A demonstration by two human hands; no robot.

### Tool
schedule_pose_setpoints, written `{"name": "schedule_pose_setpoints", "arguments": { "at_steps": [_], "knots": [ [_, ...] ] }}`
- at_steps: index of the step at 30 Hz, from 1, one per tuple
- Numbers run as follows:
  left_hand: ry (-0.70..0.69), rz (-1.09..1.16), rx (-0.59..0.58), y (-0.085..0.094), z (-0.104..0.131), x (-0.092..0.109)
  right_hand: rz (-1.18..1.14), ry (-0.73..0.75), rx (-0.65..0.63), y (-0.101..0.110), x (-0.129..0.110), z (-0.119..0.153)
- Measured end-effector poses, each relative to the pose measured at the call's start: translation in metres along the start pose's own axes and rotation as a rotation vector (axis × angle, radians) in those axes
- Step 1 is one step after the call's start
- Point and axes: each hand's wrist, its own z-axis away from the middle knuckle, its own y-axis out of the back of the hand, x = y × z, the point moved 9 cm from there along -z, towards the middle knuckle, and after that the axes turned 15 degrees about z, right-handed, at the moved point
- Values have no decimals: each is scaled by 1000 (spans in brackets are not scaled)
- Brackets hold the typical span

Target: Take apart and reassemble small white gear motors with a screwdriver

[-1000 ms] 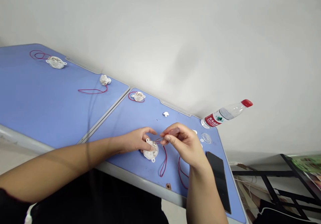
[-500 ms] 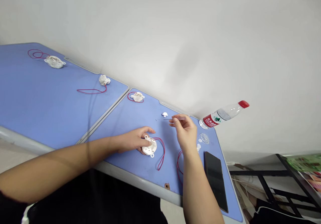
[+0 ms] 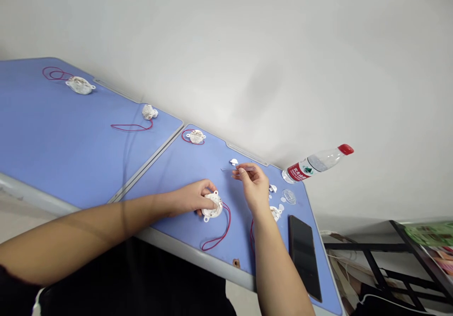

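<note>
My left hand (image 3: 198,198) is closed on a round white plastic unit (image 3: 213,209) with mounting ears, thumb on its face, close to the blue table top. A loop of red wire (image 3: 226,231) runs from this unit across the table. Above and to the right, my right hand (image 3: 253,183) pinches what looks like a small screwdriver (image 3: 248,168) with a see-through handle. Its thin shaft points left, apart from the unit. Just beyond the fingers lies a small white part (image 3: 234,162). My right wrist partly covers another white unit (image 3: 275,213).
Similar wired units lie at the back (image 3: 196,137), farther left (image 3: 148,112) and far left (image 3: 80,85). A water bottle (image 3: 311,167), clear disc (image 3: 289,196) and phone (image 3: 305,257) are on the right. The table (image 3: 170,174) meets a wall.
The unit in my left hand has turned, and its red wire loop has swung left toward the table's front edge. My right hand has shifted a little left, uncovering small white parts.
</note>
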Motion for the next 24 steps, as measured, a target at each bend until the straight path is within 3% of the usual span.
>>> {"name": "schedule_pose_setpoints", "arguments": {
  "at_steps": [17, 24],
  "knots": [
    [3, 24, -29, -1, 1, 0, -23, 16, 1, -3, 5, -2],
    [14, 72, -49, -2, 1, 0, -40, 36, 33, 7, -11, 4]
  ]
}}
